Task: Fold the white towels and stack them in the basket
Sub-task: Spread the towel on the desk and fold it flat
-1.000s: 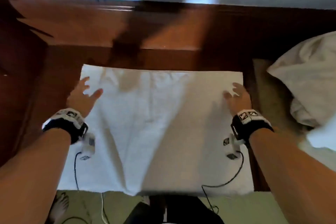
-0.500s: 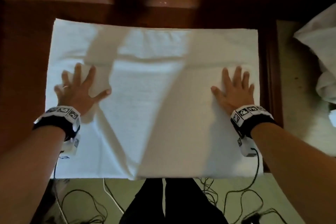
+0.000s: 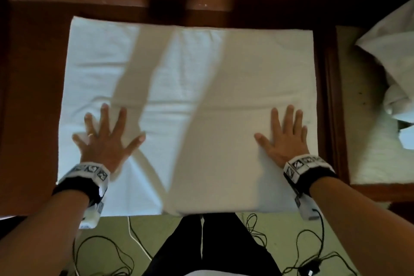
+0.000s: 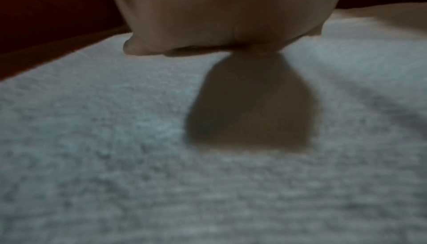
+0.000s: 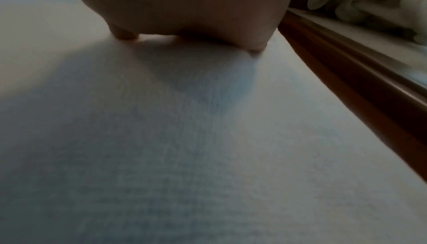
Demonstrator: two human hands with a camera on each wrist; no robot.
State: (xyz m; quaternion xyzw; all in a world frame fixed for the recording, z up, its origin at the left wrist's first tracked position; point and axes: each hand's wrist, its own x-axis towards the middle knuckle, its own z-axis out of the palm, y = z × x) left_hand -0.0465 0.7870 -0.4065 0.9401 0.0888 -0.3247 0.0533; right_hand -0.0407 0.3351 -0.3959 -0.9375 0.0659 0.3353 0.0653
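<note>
A dark wooden desk [image 3: 33, 96] carries a white towel [image 3: 201, 69] spread flat across it. The left hand [image 3: 105, 139] and right hand [image 3: 284, 141] lie palm-down with fingers straight and splayed, pressing the towel's left and right sides, well apart. More white cloth [image 3: 389, 56] lies bunched to the right.

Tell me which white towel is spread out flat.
The towel on the wooden table, under both hands, lies flat. The other towels, off to the right, sit crumpled in a heap.

A dark wooden table [image 3: 33, 119] carries one spread white towel [image 3: 201, 96].
</note>
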